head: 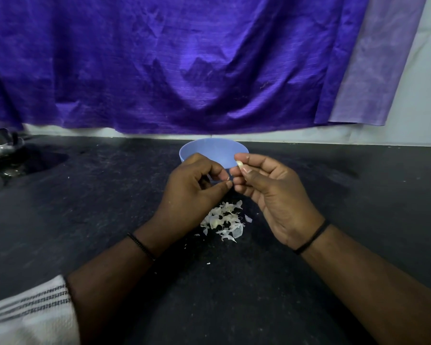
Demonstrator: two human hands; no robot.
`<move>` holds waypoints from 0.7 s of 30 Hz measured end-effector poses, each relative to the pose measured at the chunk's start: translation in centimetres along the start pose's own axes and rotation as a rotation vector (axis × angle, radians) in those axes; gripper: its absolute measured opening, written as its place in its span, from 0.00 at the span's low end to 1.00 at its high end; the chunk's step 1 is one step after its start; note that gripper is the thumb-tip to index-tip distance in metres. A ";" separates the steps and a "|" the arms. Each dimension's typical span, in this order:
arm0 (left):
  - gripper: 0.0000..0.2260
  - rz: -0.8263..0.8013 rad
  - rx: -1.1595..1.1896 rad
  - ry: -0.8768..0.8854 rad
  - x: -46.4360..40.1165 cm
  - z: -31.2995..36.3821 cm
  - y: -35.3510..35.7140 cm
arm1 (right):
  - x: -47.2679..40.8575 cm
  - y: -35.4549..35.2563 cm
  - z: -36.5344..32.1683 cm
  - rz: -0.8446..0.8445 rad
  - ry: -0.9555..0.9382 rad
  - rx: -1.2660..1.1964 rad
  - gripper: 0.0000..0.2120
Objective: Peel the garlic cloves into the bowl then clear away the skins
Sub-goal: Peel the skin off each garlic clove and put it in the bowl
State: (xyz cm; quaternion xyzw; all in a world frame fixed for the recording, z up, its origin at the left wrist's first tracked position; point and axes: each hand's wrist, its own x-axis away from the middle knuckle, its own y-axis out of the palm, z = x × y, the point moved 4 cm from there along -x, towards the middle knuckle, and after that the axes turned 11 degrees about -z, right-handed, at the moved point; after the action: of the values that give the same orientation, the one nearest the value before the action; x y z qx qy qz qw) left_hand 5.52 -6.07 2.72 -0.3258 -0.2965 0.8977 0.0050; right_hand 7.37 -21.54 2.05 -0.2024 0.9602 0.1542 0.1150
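A person's right hand [271, 192] pinches a pale garlic clove [240, 164] between thumb and forefinger, just in front of a light blue bowl [213, 151] at the far edge of a dark countertop [85, 207]. The left hand [192, 188], fingers curled, nips a sliver of skin [228, 179] beside it. A heap of papery garlic skins [225, 220] lies on the counter below the hands. Purple cloth [172, 63] hangs behind.

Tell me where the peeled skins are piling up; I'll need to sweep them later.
In the head view, the garlic skins lie on the dark counter, centre frame, below and between both hands and nearer the person than the blue bowl.
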 end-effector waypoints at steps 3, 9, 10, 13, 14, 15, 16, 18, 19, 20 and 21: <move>0.05 0.001 0.006 0.007 -0.1 -0.1 -0.1 | 0.0 0.0 -0.1 0.001 -0.011 0.038 0.08; 0.05 -0.056 0.028 -0.039 -0.1 -0.4 0.1 | 0.1 -0.3 -0.3 0.023 -0.039 0.113 0.06; 0.06 -0.042 0.035 -0.053 -0.1 -0.4 0.1 | 0.1 -0.3 -0.2 0.027 -0.037 0.127 0.06; 0.07 0.020 0.097 -0.111 0.0 -0.4 -0.2 | 0.2 -0.2 -0.1 0.024 -0.032 0.165 0.05; 0.05 0.032 0.170 -0.143 -0.1 -0.4 -0.3 | 0.2 -0.2 -0.1 0.018 -0.031 0.183 0.05; 0.03 0.028 0.262 -0.174 -0.1 -0.4 -0.3 | 0.2 -0.1 -0.1 0.011 -0.031 0.200 0.05; 0.05 0.025 0.336 -0.194 -0.1 -0.3 -0.3 | 0.2 0.0 -0.1 0.002 -0.032 0.212 0.05; 0.07 0.003 0.428 -0.228 0.0 -0.3 -0.1 | 0.2 0.1 -0.2 -0.014 -0.033 0.236 0.05; 0.06 -0.009 0.457 -0.245 0.0 -0.3 -0.1 | 0.1 0.2 -0.2 -0.021 -0.036 0.249 0.05; 0.05 -0.020 0.478 -0.263 0.0 -0.4 -0.1 | 0.1 0.3 -0.2 -0.026 -0.039 0.259 0.05; 0.05 -0.028 0.498 -0.284 0.1 -0.5 -0.1 | 0.1 0.3 -0.3 -0.028 -0.043 0.267 0.05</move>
State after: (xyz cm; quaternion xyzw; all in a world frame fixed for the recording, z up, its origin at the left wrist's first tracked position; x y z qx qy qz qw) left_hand 5.74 -5.73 2.45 -0.1816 -0.0689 0.9794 0.0557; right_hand 7.10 -21.43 2.32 -0.1955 0.9666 0.0276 0.1636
